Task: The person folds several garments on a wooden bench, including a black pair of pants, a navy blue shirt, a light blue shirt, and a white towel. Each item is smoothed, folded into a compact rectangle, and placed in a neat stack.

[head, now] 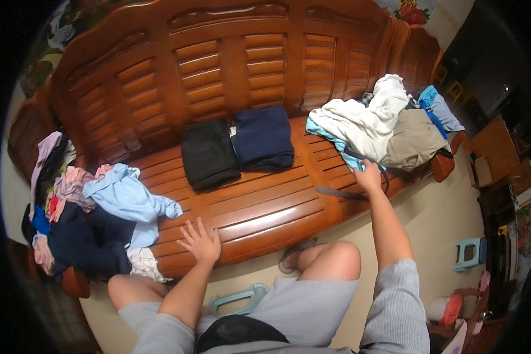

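Observation:
My left hand rests with fingers spread on the front slats of a wooden bench. Just beyond it, at the left, a light blue shirt lies on a heap of mixed clothes. My right hand touches or holds a dark belt at the right; its exact grip is unclear. A white cloth lies over a turquoise cloth beyond that hand, beside khaki trousers. Folded black and navy garments sit side by side against the backrest.
A dark navy garment and pink clothes fill the bench's left end. Blue clothing lies at the far right. A pale blue stool is between my legs; another stool stands on the floor at right.

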Tool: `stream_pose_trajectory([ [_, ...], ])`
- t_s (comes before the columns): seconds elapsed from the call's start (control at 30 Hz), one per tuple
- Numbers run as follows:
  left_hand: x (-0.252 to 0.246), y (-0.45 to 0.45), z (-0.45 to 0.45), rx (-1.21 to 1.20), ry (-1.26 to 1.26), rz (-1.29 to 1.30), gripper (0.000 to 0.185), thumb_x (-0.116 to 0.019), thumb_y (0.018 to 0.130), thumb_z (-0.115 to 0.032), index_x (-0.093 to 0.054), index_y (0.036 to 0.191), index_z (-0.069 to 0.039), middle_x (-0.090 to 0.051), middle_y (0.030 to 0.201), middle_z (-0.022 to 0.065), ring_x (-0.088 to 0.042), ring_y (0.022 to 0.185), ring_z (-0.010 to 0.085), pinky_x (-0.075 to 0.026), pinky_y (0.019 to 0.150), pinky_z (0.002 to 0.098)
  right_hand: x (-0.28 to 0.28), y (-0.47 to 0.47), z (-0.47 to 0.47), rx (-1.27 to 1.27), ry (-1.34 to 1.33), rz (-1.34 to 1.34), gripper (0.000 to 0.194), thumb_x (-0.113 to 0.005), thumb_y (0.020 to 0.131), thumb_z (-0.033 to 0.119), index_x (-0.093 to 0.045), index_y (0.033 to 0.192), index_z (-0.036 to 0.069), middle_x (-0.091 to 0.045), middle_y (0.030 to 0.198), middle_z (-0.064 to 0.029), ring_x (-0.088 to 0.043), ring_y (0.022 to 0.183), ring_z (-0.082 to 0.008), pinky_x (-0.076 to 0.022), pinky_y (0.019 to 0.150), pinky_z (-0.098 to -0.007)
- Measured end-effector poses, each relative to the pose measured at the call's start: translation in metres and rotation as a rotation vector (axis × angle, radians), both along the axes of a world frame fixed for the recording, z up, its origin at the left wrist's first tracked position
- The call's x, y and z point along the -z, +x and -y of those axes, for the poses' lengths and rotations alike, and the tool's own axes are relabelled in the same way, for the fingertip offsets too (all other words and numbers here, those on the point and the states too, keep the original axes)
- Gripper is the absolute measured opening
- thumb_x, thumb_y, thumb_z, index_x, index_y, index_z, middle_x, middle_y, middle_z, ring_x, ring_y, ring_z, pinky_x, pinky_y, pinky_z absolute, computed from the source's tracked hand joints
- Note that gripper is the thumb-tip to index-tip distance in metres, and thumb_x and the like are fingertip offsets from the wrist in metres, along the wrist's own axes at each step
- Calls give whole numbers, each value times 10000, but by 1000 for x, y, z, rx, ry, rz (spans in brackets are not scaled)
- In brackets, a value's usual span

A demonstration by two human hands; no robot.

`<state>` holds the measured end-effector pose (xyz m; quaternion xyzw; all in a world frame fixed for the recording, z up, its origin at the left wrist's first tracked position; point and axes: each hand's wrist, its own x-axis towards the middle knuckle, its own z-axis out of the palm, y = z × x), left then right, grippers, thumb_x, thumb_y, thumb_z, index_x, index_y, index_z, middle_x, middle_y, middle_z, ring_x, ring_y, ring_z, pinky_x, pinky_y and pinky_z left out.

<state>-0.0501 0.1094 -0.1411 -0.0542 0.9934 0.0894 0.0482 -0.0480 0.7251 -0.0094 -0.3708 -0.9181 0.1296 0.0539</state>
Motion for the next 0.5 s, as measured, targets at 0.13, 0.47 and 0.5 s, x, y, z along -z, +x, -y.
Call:
stream_pose_trajectory([
  [0.13, 15, -1, -8, 36, -59, -156, 802, -624, 1040, -479, -430, 1738, -135, -318, 1819, 195, -176, 1708, 483, -57, 1363, 732, 12, -57, -53, 28, 101, -25, 555, -790, 977, 492, -724, 1388, 125, -641, 1442, -205, -648, 1335, -420, -574, 1071, -555],
  [0.47, 16, -7, -7, 112, -83, -181, 913, -706, 908, -381, -425, 1730, -97, -340, 1805, 218, -209, 1687, 524, -78, 1348, 760, 82, -168, -171, 304, -204, 302, 1002, -948, 850, 482, -498, 1712, 240, -580, 1642, -272, -554, 1532, -416, -448, 1249, -586],
  [0.5, 15, -9, -7, 122, -84, -177, 918, -707, 906, -383, -425, 1730, -93, -342, 1803, 219, -210, 1686, 527, -78, 1346, 764, 100, -173, -186, 218, -78, 183, 985, -936, 874, 403, -509, 1632, -58, -688, 1519, -303, -686, 1392, -408, -530, 1182, -440],
])
